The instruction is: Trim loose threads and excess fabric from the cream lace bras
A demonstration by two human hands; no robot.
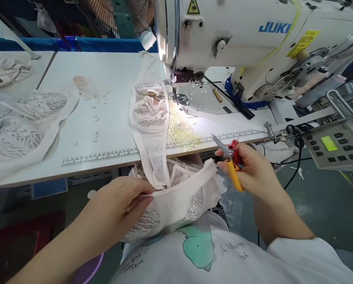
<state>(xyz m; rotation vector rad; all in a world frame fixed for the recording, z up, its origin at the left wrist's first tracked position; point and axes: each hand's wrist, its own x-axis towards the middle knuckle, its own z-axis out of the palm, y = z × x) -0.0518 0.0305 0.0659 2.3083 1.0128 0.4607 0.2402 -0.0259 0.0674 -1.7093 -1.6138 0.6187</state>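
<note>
A white lace bra (176, 195) lies across my lap below the table edge. My left hand (121, 209) is closed on its band, thumb and fingers pinching the upper edge. In my right hand (250, 169) is a pair of scissors (230, 157) with orange and red handles, blades pointing up and left. The band's free end is close beside the right fingertips; whether they touch it I cannot tell. Another white lace bra (149, 114) lies on the table beside the sewing machine's needle and hangs over the front edge.
A JUKI sewing machine (223, 35) stands at the back right, its control panel (336, 146) low at the right. More white bras (31, 122) lie on the left of the table (111, 138). A screwdriver (216, 94) and small fabric scraps lie around the machine bed.
</note>
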